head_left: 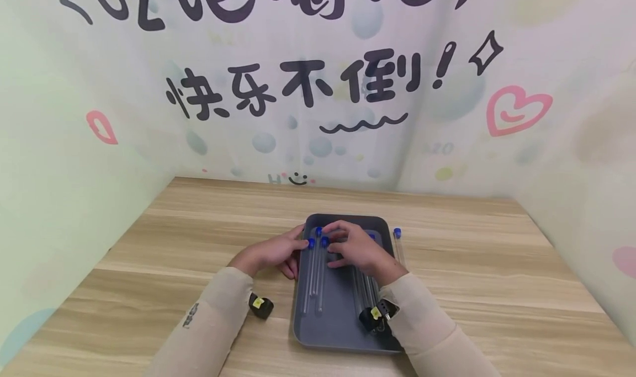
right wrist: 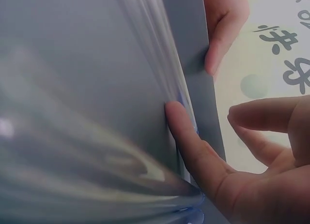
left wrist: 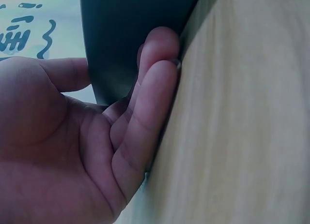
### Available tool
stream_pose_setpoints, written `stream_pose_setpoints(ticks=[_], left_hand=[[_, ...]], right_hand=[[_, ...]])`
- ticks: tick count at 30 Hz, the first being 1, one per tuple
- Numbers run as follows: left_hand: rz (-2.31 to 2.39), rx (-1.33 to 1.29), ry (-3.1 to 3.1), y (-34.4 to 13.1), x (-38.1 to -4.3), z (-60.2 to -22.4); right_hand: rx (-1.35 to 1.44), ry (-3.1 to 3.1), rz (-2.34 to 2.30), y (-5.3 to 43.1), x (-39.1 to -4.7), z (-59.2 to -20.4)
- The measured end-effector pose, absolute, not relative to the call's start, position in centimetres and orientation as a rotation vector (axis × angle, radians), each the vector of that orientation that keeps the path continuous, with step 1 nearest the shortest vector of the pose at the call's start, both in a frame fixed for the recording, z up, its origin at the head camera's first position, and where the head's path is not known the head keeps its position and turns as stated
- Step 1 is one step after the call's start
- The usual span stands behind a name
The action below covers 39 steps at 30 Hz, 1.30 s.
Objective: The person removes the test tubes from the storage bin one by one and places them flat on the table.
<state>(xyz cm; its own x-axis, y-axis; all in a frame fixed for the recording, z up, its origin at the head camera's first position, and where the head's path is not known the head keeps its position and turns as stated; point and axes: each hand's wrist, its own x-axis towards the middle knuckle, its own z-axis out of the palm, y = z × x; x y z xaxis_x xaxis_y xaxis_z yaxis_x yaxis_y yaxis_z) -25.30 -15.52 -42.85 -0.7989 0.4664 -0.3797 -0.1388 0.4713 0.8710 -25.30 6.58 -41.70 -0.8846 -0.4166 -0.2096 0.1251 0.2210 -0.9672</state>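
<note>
A dark grey rectangular tray (head_left: 338, 333) lies on the table. My left hand (head_left: 278, 253) grips its left wall, thumb over the rim; in the left wrist view the other fingers (left wrist: 150, 103) lie along the outside near the tabletop. Three clear test tubes (head_left: 318, 277) with blue caps lie along the tray's left side, caps toward the far end. My right hand (head_left: 360, 250) is over the tray with parted fingers, a fingertip (right wrist: 177, 112) against these tubes in the right wrist view. Several more blue-capped tubes (head_left: 361, 291) lie under my right wrist, partly hidden.
One more blue-capped tube (head_left: 400, 250) lies outside the tray on the right, partly hidden by my right hand and the tray. The wood-grain table (head_left: 199, 211) ends at a printed white backdrop (head_left: 298, 145). Black wrist cameras (head_left: 262, 306) sit at both sleeves.
</note>
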Motion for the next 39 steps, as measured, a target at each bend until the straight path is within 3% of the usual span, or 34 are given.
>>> stream_pose_setpoints(ticks=[39], left_hand=[[1.351,0.279,2.123,-15.57,-25.28,-42.87]], right_hand=[[-0.354,2.057,-1.576,7.13,-25.54,-41.95]])
